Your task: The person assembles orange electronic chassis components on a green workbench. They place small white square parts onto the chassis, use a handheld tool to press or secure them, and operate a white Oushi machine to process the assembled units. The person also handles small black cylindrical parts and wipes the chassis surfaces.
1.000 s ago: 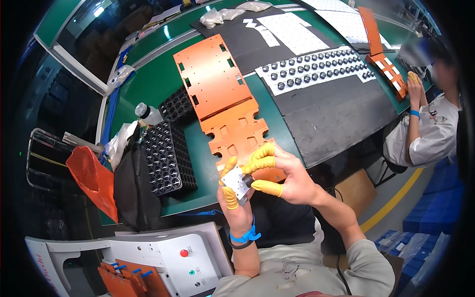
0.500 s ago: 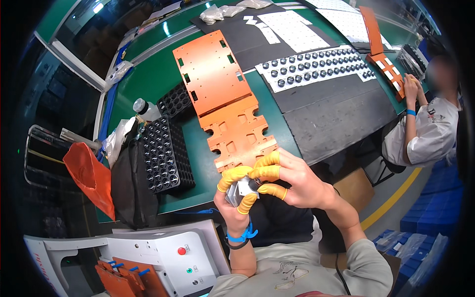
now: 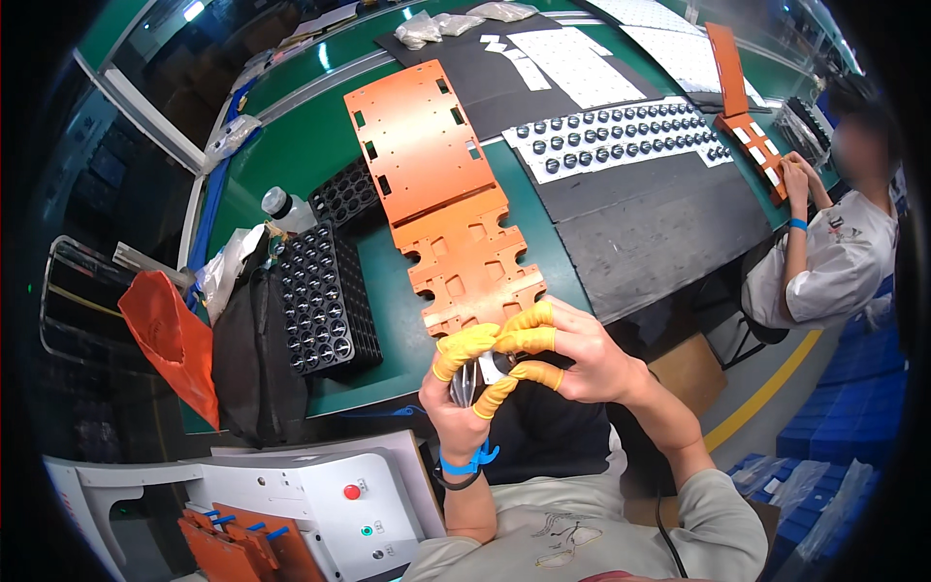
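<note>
Between my yellow-cotted fingertips, just in front of the orange fixture's near end, are small whitish flat pieces (image 3: 465,388) and a dark round part (image 3: 503,362). My left hand (image 3: 458,390) is closed around the flat pieces. My right hand (image 3: 579,357) pinches the dark round part from the right, its fingertips meeting the left ones. Fingers cover much of both. The orange hinged fixture (image 3: 423,145) lies unfolded on the green table, its lower half (image 3: 468,257) showing recesses and notched edges.
Left of the fixture stands a black tray (image 3: 361,325) of round dark parts, with a clear bottle (image 3: 286,209) behind. On the right, a white sheet (image 3: 543,170) with rows of black knobs lies on a black mat (image 3: 669,233). A co-worker (image 3: 824,252) handles another orange fixture (image 3: 754,145).
The whitish pieces have turned in my left fingers and look narrower. My hands stay close together in nearly the same place. The co-worker's hands have shifted slightly.
</note>
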### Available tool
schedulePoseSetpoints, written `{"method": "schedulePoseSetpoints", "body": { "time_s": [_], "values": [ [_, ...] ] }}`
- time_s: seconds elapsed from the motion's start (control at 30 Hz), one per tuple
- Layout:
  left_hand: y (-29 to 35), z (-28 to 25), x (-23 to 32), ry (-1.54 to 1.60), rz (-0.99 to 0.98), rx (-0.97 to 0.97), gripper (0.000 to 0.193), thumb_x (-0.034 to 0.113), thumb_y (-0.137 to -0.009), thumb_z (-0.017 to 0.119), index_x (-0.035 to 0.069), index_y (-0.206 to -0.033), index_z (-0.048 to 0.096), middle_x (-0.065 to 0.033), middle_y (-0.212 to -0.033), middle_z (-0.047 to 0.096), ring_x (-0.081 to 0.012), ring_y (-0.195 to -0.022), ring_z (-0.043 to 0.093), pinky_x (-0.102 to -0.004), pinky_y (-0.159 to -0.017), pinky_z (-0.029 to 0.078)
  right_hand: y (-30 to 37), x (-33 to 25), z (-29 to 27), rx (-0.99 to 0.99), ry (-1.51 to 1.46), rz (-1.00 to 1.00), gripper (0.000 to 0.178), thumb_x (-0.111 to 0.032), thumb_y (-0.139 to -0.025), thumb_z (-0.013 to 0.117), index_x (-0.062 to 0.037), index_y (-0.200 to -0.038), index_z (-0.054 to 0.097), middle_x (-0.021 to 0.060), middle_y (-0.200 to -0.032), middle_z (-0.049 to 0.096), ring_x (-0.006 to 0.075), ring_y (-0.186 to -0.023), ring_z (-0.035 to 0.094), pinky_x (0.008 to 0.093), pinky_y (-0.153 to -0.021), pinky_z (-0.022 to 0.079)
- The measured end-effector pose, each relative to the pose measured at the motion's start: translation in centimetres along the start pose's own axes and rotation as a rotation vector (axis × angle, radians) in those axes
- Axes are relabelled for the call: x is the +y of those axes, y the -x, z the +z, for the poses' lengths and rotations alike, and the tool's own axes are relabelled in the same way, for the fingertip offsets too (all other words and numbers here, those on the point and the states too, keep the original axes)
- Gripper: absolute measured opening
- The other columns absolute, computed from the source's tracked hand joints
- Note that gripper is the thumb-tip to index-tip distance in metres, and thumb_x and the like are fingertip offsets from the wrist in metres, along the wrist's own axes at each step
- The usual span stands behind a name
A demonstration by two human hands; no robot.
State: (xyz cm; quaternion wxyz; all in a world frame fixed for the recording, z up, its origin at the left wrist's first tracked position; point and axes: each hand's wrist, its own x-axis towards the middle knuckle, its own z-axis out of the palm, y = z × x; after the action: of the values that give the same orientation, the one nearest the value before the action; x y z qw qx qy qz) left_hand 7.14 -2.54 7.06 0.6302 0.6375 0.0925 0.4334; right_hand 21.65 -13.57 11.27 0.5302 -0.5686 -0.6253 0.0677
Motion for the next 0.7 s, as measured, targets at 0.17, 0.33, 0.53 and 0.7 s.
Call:
{"method": "schedulePoseSetpoints", "body": {
  "time_s": [0.17, 0.33, 0.53, 0.7],
  "values": [
    [0.2, 0.1, 0.1, 0.09, -0.053, 0.021, 0.049, 0.019, -0.076, 0.086, -0.002, -0.113, 0.064, -0.0147, -0.115, 0.066, -0.0212, -0.103, 0.064, -0.0327, -0.091, 0.049, 0.2, -0.7, 0.6, 0.046, -0.177, 0.175, 0.04, -0.004, -0.073, 0.081, -0.0029, -0.109, 0.065, 0.0116, -0.104, 0.065, 0.0316, -0.097, 0.063, 0.0413, -0.081, 0.052],
    [0.5, 0.2, 0.1, 0.269, -0.127, 0.041, 0.051, 0.022, -0.076, 0.086, 0.0, -0.114, 0.061, -0.018, -0.115, 0.066, -0.0202, -0.103, 0.064, -0.0319, -0.092, 0.049, 1.2, 0.2, 1.0, 0.108, -0.056, 0.035, 0.042, -0.006, -0.072, 0.083, -0.0034, -0.111, 0.068, 0.0109, -0.104, 0.064, 0.0288, -0.094, 0.062, 0.0379, -0.076, 0.052],
    [1.1, 1.5, 0.2, 0.566, -0.336, 0.155, 0.054, 0.023, -0.083, 0.08, 0.001, -0.124, 0.053, -0.02, -0.122, 0.063, -0.0228, -0.106, 0.064, -0.0337, -0.093, 0.05, 1.9, 0.4, 1.2, 0.167, 0.13, -0.106, 0.048, -0.007, -0.065, 0.079, -0.0038, -0.112, 0.069, 0.0102, -0.103, 0.064, 0.0274, -0.088, 0.06, 0.0354, -0.075, 0.049],
    [1.9, 1.1, -0.8, 0.681, -0.445, 0.14, 0.051, 0.026, -0.089, 0.072, 0.007, -0.131, 0.048, -0.0182, -0.126, 0.059, -0.0238, -0.108, 0.062, -0.0341, -0.088, 0.052, 2.7, 1.5, 1.9, 0.239, 0.216, -0.208, 0.05, -0.001, -0.061, 0.073, -0.0011, -0.111, 0.068, 0.0121, -0.106, 0.064, 0.029, -0.088, 0.061, 0.036, -0.074, 0.049]
  ]
}}
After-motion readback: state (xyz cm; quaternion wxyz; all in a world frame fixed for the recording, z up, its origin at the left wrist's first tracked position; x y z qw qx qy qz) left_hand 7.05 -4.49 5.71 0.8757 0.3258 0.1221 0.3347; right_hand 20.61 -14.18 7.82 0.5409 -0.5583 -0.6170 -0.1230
